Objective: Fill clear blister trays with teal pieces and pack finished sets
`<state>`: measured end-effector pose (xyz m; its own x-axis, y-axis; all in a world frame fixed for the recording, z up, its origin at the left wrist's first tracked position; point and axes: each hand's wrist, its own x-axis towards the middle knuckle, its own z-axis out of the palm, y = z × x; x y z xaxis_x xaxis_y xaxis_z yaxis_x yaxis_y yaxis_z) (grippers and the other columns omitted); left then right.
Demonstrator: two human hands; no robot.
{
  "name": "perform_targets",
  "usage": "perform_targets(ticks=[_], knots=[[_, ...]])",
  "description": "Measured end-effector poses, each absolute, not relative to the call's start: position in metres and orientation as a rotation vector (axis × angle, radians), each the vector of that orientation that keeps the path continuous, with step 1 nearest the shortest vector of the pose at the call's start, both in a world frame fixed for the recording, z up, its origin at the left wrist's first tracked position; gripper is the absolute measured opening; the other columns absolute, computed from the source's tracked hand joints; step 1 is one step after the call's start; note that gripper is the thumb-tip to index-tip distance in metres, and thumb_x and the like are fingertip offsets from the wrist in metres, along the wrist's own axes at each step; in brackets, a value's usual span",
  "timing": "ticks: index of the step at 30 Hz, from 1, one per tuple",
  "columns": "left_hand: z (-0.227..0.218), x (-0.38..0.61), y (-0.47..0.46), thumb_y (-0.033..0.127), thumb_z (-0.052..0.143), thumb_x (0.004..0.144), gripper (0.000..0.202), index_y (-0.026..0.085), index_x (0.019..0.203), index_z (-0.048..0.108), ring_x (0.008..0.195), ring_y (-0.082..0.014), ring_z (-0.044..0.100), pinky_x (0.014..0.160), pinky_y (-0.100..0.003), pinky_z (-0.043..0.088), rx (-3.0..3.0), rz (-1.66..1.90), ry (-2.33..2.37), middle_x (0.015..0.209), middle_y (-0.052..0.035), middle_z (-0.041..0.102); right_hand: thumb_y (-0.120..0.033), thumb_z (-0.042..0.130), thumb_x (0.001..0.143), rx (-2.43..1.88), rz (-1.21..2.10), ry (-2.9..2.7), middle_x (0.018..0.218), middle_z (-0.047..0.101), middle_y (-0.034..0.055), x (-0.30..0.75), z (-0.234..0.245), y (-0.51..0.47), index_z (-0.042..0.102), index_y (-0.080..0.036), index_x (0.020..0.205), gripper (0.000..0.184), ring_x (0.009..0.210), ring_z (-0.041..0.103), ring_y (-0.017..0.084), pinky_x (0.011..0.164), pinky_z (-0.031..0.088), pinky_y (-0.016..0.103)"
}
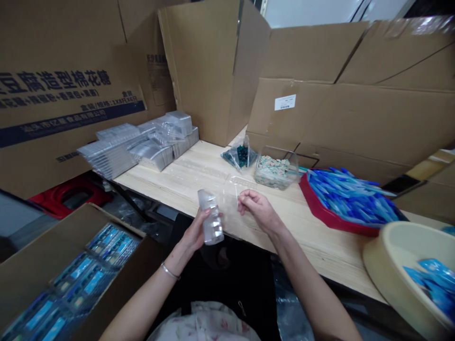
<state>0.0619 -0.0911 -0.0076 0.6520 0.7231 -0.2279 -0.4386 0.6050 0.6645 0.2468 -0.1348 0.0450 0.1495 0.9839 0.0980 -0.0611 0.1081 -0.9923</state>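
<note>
My left hand (pixel 196 231) is closed round a clear molded plastic tray (pixel 212 222), held tilted over the table's front edge. With fingertips pinched, my right hand (pixel 258 208) grips the edge of a thin, see-through plastic piece (pixel 230 196); its full outline is hard to make out against the wood. The two plastic pieces are close together in front of me. Past my right hand are a clear tub (pixel 277 177) of small pale green and pinkish pieces and a plastic bag (pixel 240 154) of dark teal beads.
Stacked clear trays (pixel 117 147) stand at the left end of the table (pixel 185 175). At right are a red tray (pixel 320 213) of blue slender items and a cream basin (pixel 387 265) with blue packets. A carton (pixel 142 255) of blue packages sits lower left. Cardboard (pixel 337 113) walls the back.
</note>
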Motion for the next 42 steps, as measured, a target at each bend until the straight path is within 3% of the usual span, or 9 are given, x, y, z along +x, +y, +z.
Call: perform_targets(ticks=[7, 12, 17, 22, 25, 29, 31, 34, 42], knots=[[-0.008, 0.023, -0.091, 0.036, 0.052, 0.081, 0.044, 0.015, 0.119, 0.053, 0.105, -0.0273, 0.057, 0.091, -0.047, 0.045, 0.480, 0.766, 0.518, 0.109, -0.0112, 0.064, -0.024, 0.048, 0.083, -1.474, 0.744, -1.619, 0.066, 0.055, -0.0007, 0.273, 0.071, -0.150, 0.053, -0.018, 0.079, 0.008, 0.057, 0.052, 0.011, 0.056, 0.043, 0.024], [-0.008, 0.009, -0.097, 0.035, 0.050, 0.082, 0.043, 0.015, 0.120, 0.051, 0.107, -0.0268, 0.056, 0.091, -0.048, 0.045, 0.437, 0.808, 0.547, 0.115, -0.0105, 0.062, -0.002, 0.040, 0.079, -1.829, 0.133, -2.158, 0.082, 0.060, 0.0074, 0.231, 0.014, -0.131, 0.055, -0.017, 0.080, 0.022, 0.074, 0.056, 0.018, 0.065, 0.043, 0.029], [-0.010, 0.005, -0.098, 0.036, 0.050, 0.082, 0.045, 0.014, 0.122, 0.050, 0.095, -0.0240, 0.062, 0.087, -0.044, 0.047, 0.454, 0.767, 0.530, 0.107, -0.0113, 0.065, 0.003, 0.036, 0.077, -1.903, -0.049, -2.286, 0.094, 0.061, 0.0103, 0.207, -0.031, -0.117, 0.057, -0.017, 0.091, 0.033, 0.087, 0.055, 0.024, 0.073, 0.045, 0.035], [-0.012, 0.012, -0.099, 0.035, 0.057, 0.078, 0.049, 0.013, 0.121, 0.051, 0.088, -0.0243, 0.063, 0.086, -0.043, 0.045, 0.511, 0.720, 0.530, 0.104, -0.0130, 0.064, -0.019, 0.041, 0.088, -1.722, 0.202, -1.875, 0.095, 0.062, 0.0104, 0.212, -0.004, -0.122, 0.058, -0.017, 0.093, 0.018, 0.089, 0.057, 0.022, 0.077, 0.046, 0.034], [-0.009, 0.027, -0.101, 0.031, 0.064, 0.074, 0.052, 0.017, 0.122, 0.049, 0.089, -0.0238, 0.061, 0.084, -0.041, 0.044, 0.627, 0.727, 0.523, 0.106, -0.0126, 0.063, -0.035, 0.046, 0.087, -1.395, 0.685, -1.596, 0.083, 0.063, 0.0040, 0.204, 0.023, -0.129, 0.059, -0.020, 0.093, 0.020, 0.074, 0.059, 0.016, 0.065, 0.048, 0.028], [0.001, 0.049, -0.104, 0.024, 0.068, 0.072, 0.054, 0.022, 0.122, 0.048, 0.081, -0.0166, 0.058, 0.079, -0.033, 0.043, 0.776, 0.759, 0.473, 0.092, -0.0053, 0.062, -0.039, 0.054, 0.081, -1.213, 1.127, -1.362, 0.069, 0.059, -0.0013, 0.190, 0.044, -0.134, 0.058, -0.019, 0.089, 0.022, 0.056, 0.055, 0.011, 0.051, 0.046, 0.023], [0.005, 0.057, -0.106, 0.022, 0.068, 0.071, 0.055, 0.023, 0.123, 0.048, 0.075, -0.0133, 0.055, 0.076, -0.030, 0.042, 0.807, 0.775, 0.471, 0.083, -0.0021, 0.059, -0.039, 0.057, 0.079, -1.212, 1.164, -1.279, 0.065, 0.057, -0.0028, 0.189, 0.048, -0.135, 0.057, -0.018, 0.083, 0.021, 0.051, 0.053, 0.009, 0.050, 0.046, 0.023], [0.006, 0.062, -0.107, 0.020, 0.070, 0.069, 0.063, 0.023, 0.127, 0.044, 0.075, -0.0124, 0.054, 0.075, -0.028, 0.040, 0.819, 0.786, 0.486, 0.085, -0.0017, 0.058, -0.039, 0.060, 0.076, -1.196, 1.183, -1.196, 0.065, 0.057, -0.0030, 0.192, 0.049, -0.137, 0.057, -0.017, 0.079, 0.022, 0.051, 0.053, 0.009, 0.051, 0.046, 0.023], [0.002, 0.068, -0.110, 0.024, 0.075, 0.062, 0.072, 0.022, 0.128, 0.044, 0.088, -0.0201, 0.056, 0.081, -0.032, 0.039, 0.830, 0.831, 0.462, 0.094, -0.0058, 0.061, -0.040, 0.062, 0.074, -1.144, 1.196, -1.121, 0.061, 0.057, -0.0026, 0.201, 0.042, -0.145, 0.056, -0.016, 0.077, 0.025, 0.050, 0.053, 0.010, 0.050, 0.046, 0.023]])
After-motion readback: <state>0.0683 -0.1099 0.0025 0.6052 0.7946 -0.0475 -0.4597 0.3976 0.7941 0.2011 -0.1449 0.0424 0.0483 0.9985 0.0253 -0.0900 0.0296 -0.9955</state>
